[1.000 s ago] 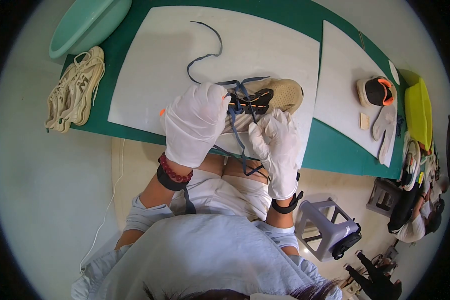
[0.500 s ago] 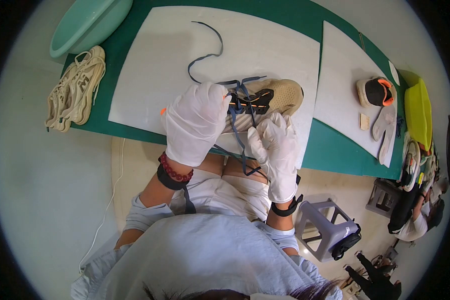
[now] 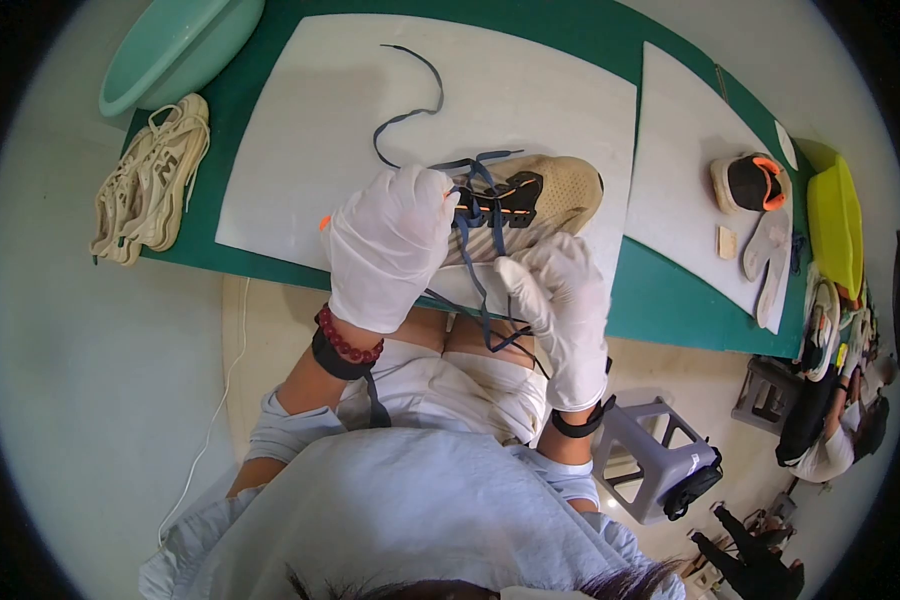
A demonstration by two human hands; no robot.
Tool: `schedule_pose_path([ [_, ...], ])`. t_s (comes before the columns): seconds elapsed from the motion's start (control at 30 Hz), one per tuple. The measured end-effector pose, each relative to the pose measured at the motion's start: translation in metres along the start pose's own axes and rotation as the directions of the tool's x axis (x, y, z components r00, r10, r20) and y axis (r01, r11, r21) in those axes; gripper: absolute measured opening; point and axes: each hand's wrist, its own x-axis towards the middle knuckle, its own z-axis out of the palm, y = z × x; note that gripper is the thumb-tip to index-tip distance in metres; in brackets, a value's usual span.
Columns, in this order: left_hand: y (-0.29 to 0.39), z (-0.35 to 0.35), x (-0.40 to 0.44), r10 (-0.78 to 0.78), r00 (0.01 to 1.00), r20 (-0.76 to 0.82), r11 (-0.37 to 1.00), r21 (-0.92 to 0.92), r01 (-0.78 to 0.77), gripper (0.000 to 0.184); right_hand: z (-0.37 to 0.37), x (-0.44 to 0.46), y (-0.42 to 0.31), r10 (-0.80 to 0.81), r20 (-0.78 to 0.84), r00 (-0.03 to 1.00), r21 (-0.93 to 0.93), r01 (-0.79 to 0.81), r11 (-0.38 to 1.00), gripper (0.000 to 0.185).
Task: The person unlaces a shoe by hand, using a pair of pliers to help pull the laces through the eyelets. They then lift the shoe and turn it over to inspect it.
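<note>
Gripping a beige shoe [image 3: 568, 193] with the curled left hand [image 3: 390, 250] — right hand [image 3: 562, 305] half-curled, its hold unclear.

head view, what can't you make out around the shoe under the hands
- Shoe, most of the heel half: covered in the head view by the left hand.
- Whether the right hand pinches a lace: its own curled fingers hide that.
- Basin: cut off by the top edge.
- Piled shoes at far right: too small to count.
</note>
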Motion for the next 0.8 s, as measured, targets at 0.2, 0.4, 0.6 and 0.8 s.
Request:
schedule_pose_path([
  [0.2,0.001,-0.002,0.001,-0.009,1.0,0.02,1.0,0.012,0.008,0.014,-0.01,0.021,-0.019,0.241,-0.083,0.967,0.076,-0.235,0.969,0.038],
  [0.4,0.0,0.001,0.0,-0.005,1.0,0.007,1.0,0.001,0.005,0.014,0.023,0.028,-0.004,0.005,-0.166,0.986,-0.049,-0.013,0.999,0.029],
  [0.6,0.002,0.001,0.0,-0.03,0.999,0.036,0.999,0.032,0.029,0.013,0.021,0.021,-0.009,0.266,-0.106,0.958,0.182,-0.245,0.952,0.02],
  [0.8,0.001,0.001,0.0,-0.024,1.0,0.018,0.999,0.022,0.023,0.013,0.025,0.019,0.0,0.064,-0.179,0.982,0.07,-0.053,0.996,0.016],
])
